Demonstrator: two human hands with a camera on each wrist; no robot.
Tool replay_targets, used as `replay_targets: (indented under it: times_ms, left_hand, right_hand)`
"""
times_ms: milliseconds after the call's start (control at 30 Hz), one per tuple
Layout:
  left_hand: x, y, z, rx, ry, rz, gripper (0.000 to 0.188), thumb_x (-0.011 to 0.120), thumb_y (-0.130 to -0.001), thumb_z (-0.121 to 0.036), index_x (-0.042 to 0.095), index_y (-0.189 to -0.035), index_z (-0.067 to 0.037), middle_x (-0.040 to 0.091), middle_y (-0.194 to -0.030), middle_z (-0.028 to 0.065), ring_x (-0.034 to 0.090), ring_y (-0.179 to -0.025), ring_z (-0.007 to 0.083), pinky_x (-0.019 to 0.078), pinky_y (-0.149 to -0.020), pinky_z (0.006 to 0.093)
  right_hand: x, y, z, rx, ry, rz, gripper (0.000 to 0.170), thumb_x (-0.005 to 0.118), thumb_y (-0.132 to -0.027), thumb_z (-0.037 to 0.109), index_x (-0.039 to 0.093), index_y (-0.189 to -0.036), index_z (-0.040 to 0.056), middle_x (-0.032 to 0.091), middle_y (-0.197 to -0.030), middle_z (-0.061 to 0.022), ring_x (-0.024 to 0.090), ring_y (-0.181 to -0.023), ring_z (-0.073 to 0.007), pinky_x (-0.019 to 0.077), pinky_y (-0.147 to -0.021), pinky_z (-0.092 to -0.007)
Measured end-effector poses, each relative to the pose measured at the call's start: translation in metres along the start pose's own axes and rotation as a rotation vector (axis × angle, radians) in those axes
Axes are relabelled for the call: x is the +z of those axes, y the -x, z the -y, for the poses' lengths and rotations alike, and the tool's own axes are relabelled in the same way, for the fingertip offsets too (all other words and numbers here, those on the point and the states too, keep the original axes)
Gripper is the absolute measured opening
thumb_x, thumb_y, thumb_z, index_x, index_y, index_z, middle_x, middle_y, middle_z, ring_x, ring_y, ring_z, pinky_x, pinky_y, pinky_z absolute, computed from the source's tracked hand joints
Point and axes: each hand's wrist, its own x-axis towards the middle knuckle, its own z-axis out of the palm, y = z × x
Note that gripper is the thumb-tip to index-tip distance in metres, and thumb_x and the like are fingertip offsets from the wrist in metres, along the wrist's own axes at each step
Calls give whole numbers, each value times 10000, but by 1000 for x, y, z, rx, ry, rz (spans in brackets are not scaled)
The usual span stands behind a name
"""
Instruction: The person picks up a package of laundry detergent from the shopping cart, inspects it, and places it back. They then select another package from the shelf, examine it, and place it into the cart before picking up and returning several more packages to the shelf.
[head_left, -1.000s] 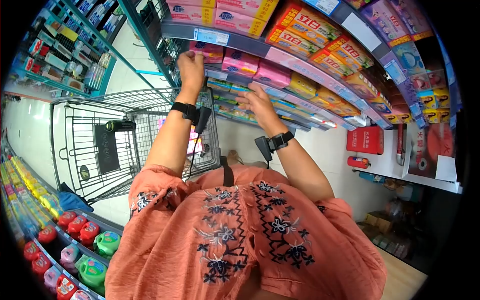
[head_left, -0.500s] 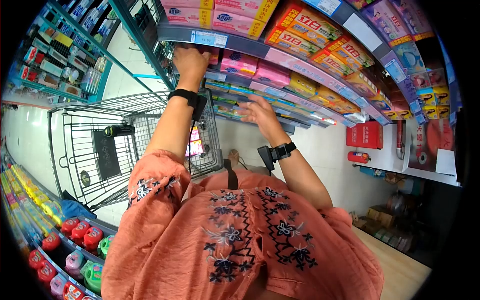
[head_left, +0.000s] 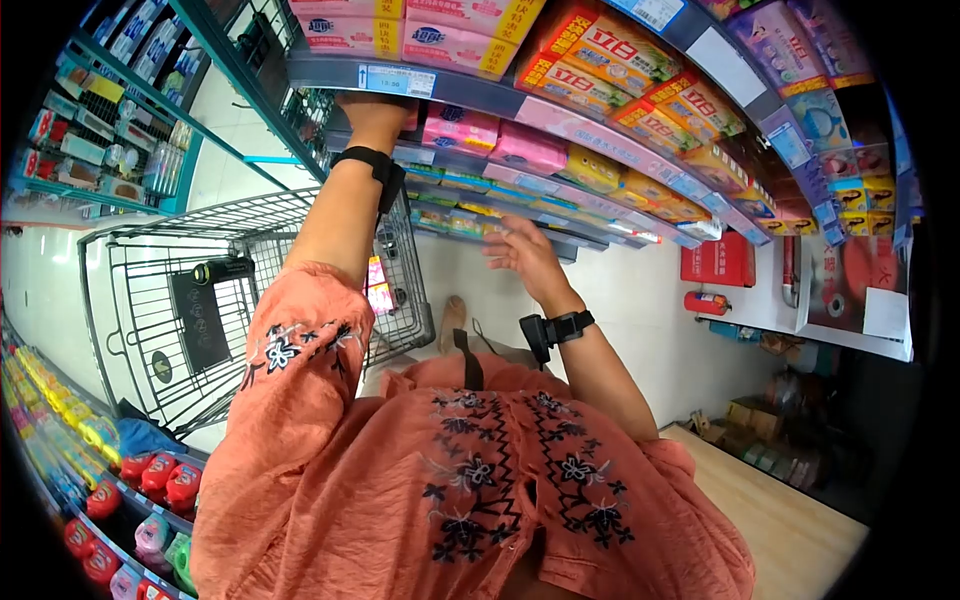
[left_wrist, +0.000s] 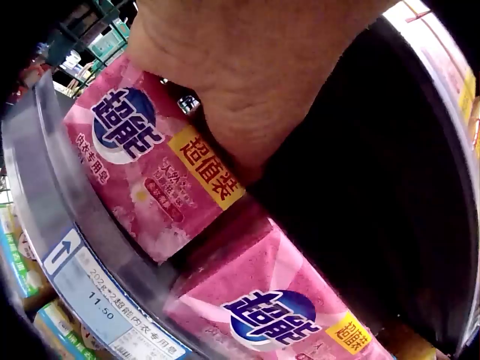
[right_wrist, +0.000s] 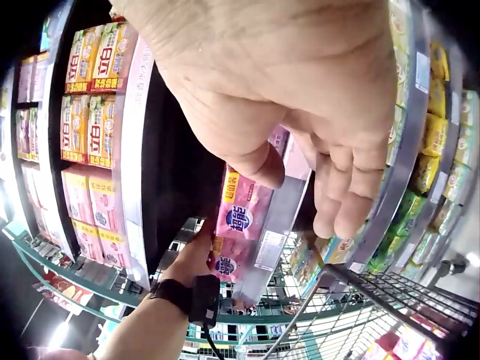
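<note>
Supermarket shelving and the wearer's two hands, as I view them remotely. In the left wrist view I find the left hand (left_wrist: 240,67) reaching in over the back edge of a pink laundry soap pack (left_wrist: 124,195); its fingers are hidden, so I cannot tell whether they grip anything. The pack reads 超能 on a blue oval, 内衣专用皂 in smaller characters, and 超值装 on a yellow band. It stands at the front of the shelf (left_wrist: 45,150), just beside a second soap pack (left_wrist: 262,289) likewise marked 超能 and 超值装. The price tag (left_wrist: 112,307) on the shelf edge reads 202g*2超能内衣专用皂, 11.50.

In the head view I see the right hand (head_left: 528,258) held before the lower shelves, its fingers loosely spread and holding nothing. Above the left hand, pale pink boxes (head_left: 450,42) carry 超能 and a yellow strip ending in 特惠; to their right, orange boxes (head_left: 625,48) read 立白. The shopping cart (head_left: 100,290) stands below the left arm, with pink packages (head_left: 378,287) inside; their print is too small for me to read. At far right is a red fire extinguisher (head_left: 707,302).
</note>
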Motion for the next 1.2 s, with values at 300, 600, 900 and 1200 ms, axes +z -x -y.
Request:
replay_targets:
  times_ms: [300,600,900,1200]
  left_hand:
    - [11,-7,11,191,-129,-95,754,683,-761,-604,551,-1351,-154,561,-1377,153,530,-1268,358,421,-1065,477]
    - [-11,-2,8,333,-62,-22,555,745,-767,-517,668,-1174,-147,690,-1140,101,656,-1035,340,528,-876,451]
    - [48,-18,6,225,97,-23,660,571,-888,-536,506,-1414,-142,468,-1483,159,411,-1377,386,301,-1150,510]
    - [42,-20,17,174,-20,125,562,593,-899,-461,561,-1341,-115,539,-1390,172,493,-1298,369,363,-1100,467]
  right_hand:
    - [-7,-4,-6,24,-47,-14,420,539,-1000,201,439,-1353,-3,635,-1184,-232,685,-990,-308,575,-784,-378]
    - [-8,-7,-9,28,-87,-6,397,551,-1000,207,459,-1339,23,641,-1177,-221,690,-975,-296,570,-779,-373]
    - [-11,2,-12,76,-78,-52,373,542,-1001,191,475,-1330,29,654,-1143,-189,692,-967,-286,573,-779,-378]
    - [-13,0,-10,75,-117,-43,324,554,-995,187,509,-1279,37,664,-1103,-177,694,-945,-275,577,-770,-376]
